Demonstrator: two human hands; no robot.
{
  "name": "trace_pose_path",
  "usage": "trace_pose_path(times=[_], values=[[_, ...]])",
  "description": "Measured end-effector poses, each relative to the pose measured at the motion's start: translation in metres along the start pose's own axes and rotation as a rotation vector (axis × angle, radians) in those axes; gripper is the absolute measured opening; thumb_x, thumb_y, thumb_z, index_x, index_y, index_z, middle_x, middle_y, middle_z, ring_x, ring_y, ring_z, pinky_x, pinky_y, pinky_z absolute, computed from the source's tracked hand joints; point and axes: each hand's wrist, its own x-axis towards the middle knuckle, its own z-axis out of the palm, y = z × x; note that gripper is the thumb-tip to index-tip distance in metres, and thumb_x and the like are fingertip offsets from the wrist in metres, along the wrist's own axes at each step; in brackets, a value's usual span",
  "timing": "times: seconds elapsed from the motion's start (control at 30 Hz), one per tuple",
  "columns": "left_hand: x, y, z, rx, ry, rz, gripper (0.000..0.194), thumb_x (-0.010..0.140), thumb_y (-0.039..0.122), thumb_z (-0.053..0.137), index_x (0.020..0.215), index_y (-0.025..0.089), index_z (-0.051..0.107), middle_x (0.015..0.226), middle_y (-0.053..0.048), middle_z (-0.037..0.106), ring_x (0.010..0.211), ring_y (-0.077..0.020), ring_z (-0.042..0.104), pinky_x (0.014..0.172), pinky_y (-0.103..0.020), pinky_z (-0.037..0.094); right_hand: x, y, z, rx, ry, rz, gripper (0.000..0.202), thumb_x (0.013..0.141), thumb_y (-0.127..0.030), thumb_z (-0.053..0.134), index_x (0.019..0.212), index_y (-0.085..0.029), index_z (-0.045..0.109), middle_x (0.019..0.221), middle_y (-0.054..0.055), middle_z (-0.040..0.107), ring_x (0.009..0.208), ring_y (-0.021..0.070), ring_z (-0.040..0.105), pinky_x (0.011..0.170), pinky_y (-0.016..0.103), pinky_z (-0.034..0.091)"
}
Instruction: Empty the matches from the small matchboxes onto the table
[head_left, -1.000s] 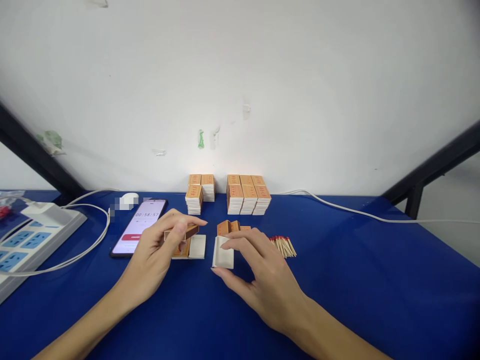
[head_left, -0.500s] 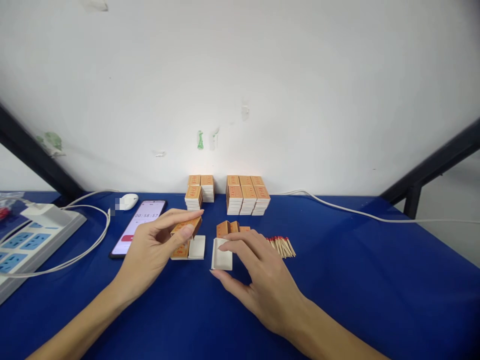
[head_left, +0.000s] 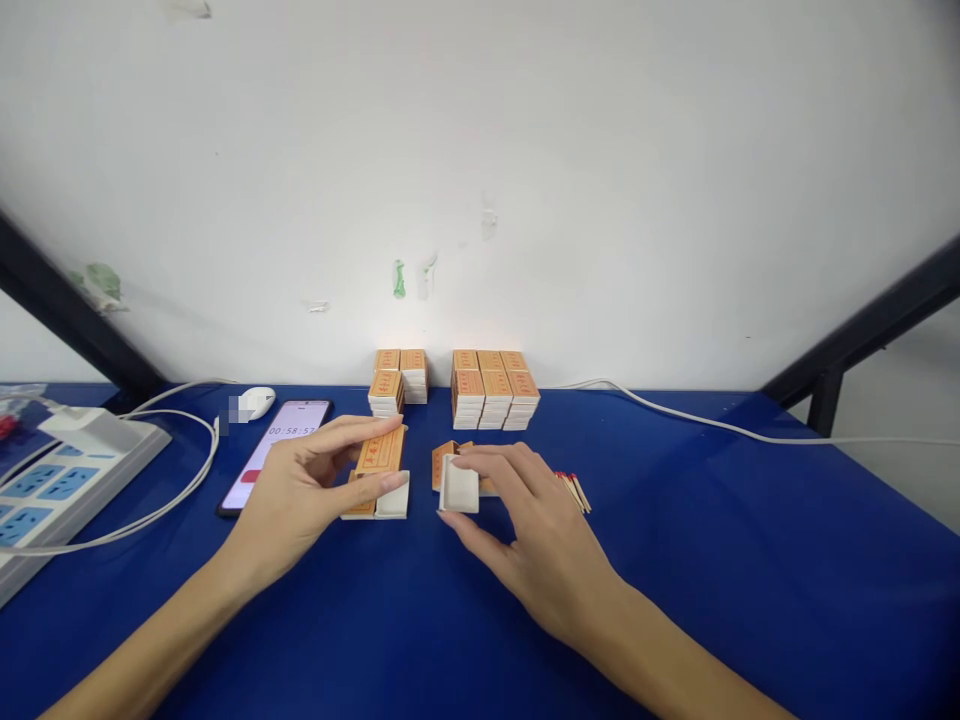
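Note:
Between thumb and fingers, my left hand (head_left: 315, 490) grips an orange matchbox sleeve (head_left: 381, 452), tilted with its printed face up. Below it on the table lie another orange sleeve (head_left: 358, 511) and a white matchbox tray (head_left: 393, 500). My right hand (head_left: 529, 520) holds an empty white inner tray (head_left: 460, 488) by its edges, thumb at the near side. Orange matchbox sleeves (head_left: 442, 468) sit just behind that tray, partly covered by it and my fingers. Beyond my right hand, red-tipped matches (head_left: 574, 492) lie in a pile, mostly hidden by the hand.
Stacked matchboxes (head_left: 491, 390) stand against the wall, with a smaller stack (head_left: 387, 385) to their left. A phone (head_left: 259, 460) showing a timer lies at left, near a white mouse-like object (head_left: 257, 402), cables and a power strip (head_left: 90, 490). A white cable (head_left: 697, 425) runs along the back right.
My right hand has moved the white tray slightly away and to the right, hiding more of the matches. In my left hand the sleeve has turned, showing more of its printed face.

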Motion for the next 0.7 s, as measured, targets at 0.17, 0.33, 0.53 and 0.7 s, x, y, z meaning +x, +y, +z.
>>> trace_pose_path(times=[0.17,0.33,0.53,0.7], values=[[0.004,0.005,-0.006,0.148,-0.079,0.024,0.05,0.08,0.053,0.102,0.128,0.041,0.089,0.136,-0.006,0.081,0.131,-0.0342,0.074,0.119,-0.055,0.059,0.001,0.011,-0.003,-0.02,-0.034,0.053,0.042,0.109,-0.026,0.076,0.149,-0.025,0.062,0.135,0.011,0.078,0.12,0.0304,0.074,0.105,0.054,0.064],[0.009,0.007,-0.019,0.292,-0.075,0.066,0.044,0.083,0.057,0.098,0.123,0.041,0.089,0.135,-0.005,0.081,0.136,-0.0359,0.07,0.121,-0.055,0.056,0.002,0.013,0.003,0.016,-0.094,0.001,0.04,0.109,-0.028,0.077,0.147,-0.023,0.065,0.139,0.012,0.077,0.124,0.0289,0.072,0.109,0.054,0.062],[0.017,0.009,-0.038,0.484,-0.219,0.095,0.04,0.081,0.061,0.097,0.113,0.037,0.091,0.122,-0.006,0.084,0.115,-0.0376,0.077,0.104,-0.053,0.061,0.018,0.004,0.018,0.026,-0.169,-0.01,0.038,0.105,-0.029,0.081,0.14,-0.023,0.069,0.13,0.009,0.08,0.117,0.0288,0.073,0.104,0.054,0.061],[0.016,0.002,-0.047,0.511,-0.231,0.08,0.066,0.09,0.061,0.088,0.151,0.039,0.073,0.137,-0.006,0.08,0.122,-0.0349,0.078,0.109,-0.051,0.061,0.031,-0.002,0.033,-0.02,-0.231,-0.023,0.044,0.101,-0.03,0.086,0.14,-0.016,0.071,0.121,0.011,0.08,0.116,0.0344,0.068,0.1,0.057,0.058]])
